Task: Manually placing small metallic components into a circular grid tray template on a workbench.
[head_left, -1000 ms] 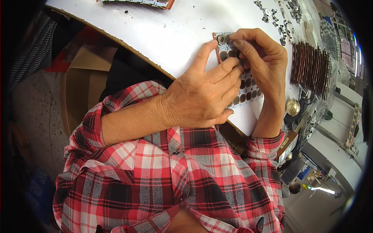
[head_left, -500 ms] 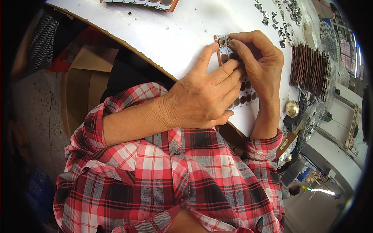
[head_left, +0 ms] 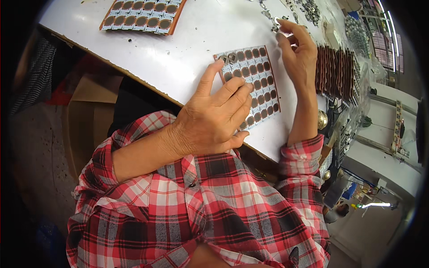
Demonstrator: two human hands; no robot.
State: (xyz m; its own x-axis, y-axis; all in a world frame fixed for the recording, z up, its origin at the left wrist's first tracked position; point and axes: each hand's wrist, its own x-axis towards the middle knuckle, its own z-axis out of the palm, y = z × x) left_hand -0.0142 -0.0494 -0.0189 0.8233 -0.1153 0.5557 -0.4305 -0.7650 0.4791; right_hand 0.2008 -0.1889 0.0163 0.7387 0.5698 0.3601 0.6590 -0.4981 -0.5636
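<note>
White worktable (head_left: 178, 58), near edge running diagonally. On it, before the person: circuit-board panel (head_left: 263, 80), rows of dark discs. Left hand (head_left: 213, 114) spread over panel's left side, resting, nothing clasped. Right hand (head_left: 298, 53) beyond panel, thumb and forefinger parted, beside loose metal parts (head_left: 309, 12); contact unclear. Two square-holed metal pieces (head_left: 232, 57) at panel's upper-left corner, by left forefinger.

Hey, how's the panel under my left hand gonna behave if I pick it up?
Probably light: the panel looks thin. Maybe fairly stiff: it lies flat. The two metal pieces near its corner might slide if tilted.
</note>
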